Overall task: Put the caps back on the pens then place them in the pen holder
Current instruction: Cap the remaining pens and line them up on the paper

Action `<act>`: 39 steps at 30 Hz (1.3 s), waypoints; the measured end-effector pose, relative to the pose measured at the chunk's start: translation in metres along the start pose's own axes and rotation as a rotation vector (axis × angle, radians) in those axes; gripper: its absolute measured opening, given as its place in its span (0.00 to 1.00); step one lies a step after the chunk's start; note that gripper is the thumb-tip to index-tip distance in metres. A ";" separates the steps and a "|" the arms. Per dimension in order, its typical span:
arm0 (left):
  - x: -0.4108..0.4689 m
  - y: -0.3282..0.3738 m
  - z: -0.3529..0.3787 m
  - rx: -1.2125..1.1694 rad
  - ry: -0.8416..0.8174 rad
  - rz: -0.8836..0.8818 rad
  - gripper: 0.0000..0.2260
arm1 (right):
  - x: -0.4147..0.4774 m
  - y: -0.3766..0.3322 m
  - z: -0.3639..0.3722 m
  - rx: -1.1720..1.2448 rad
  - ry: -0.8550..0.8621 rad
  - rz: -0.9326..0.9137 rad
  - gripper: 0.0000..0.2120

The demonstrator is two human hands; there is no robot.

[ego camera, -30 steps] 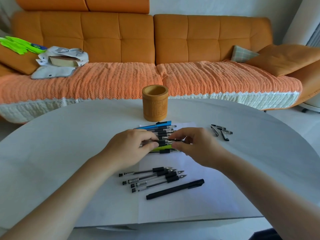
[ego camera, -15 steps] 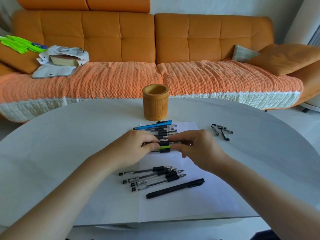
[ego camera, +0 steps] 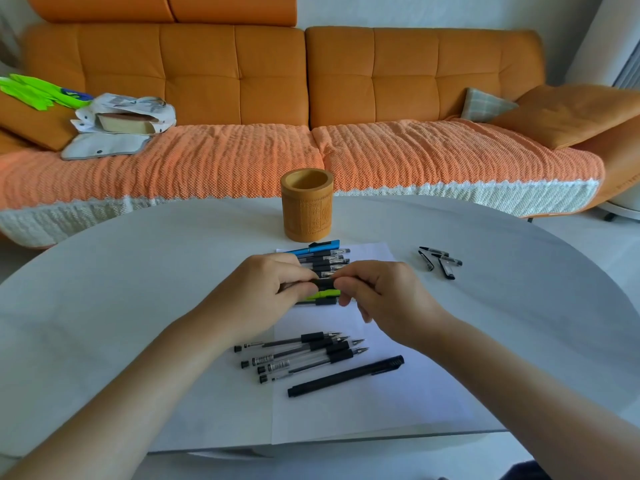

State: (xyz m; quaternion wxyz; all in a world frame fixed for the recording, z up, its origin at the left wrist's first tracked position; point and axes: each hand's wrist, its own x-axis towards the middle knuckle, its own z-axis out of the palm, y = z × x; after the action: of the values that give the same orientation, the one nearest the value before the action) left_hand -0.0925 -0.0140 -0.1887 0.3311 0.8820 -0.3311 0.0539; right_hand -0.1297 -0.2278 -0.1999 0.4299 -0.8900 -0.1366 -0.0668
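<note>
My left hand (ego camera: 263, 292) and my right hand (ego camera: 377, 299) meet over a row of pens (ego camera: 327, 263) on a white paper sheet (ego camera: 398, 393). Both pinch one black-gripped pen (ego camera: 323, 283) between them; the cap under my right fingers is mostly hidden. A wooden pen holder (ego camera: 307, 206) stands just behind the row, and I see nothing inside it. Several uncapped pens (ego camera: 304, 355) and a capped black pen (ego camera: 346, 375) lie nearer to me. Loose black caps (ego camera: 440, 261) lie to the right.
The round white table (ego camera: 104, 306) has its front edge close to me. Behind it runs an orange sofa (ego camera: 311, 98) with a bag and papers (ego camera: 121, 123) on its left seat and cushions at the right.
My hands have drawn closer together along the pen, and my right fingers now cover its tip end. The other pens and caps have not moved.
</note>
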 end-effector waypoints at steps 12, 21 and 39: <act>-0.003 -0.008 0.014 0.144 -0.071 0.006 0.10 | 0.002 0.011 -0.002 -0.134 -0.097 0.069 0.03; -0.003 -0.010 0.004 0.300 -0.176 -0.076 0.09 | 0.004 0.021 0.000 -0.511 -0.072 -0.019 0.08; -0.005 -0.005 0.001 0.309 -0.407 -0.177 0.06 | -0.002 -0.002 0.019 -0.491 -0.236 -0.147 0.09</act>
State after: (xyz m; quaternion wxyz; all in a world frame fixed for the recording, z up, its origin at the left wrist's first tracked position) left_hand -0.0940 -0.0093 -0.1941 0.1227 0.9402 -0.3004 -0.1037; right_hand -0.1321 -0.2124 -0.2104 0.1766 -0.9568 -0.2295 -0.0249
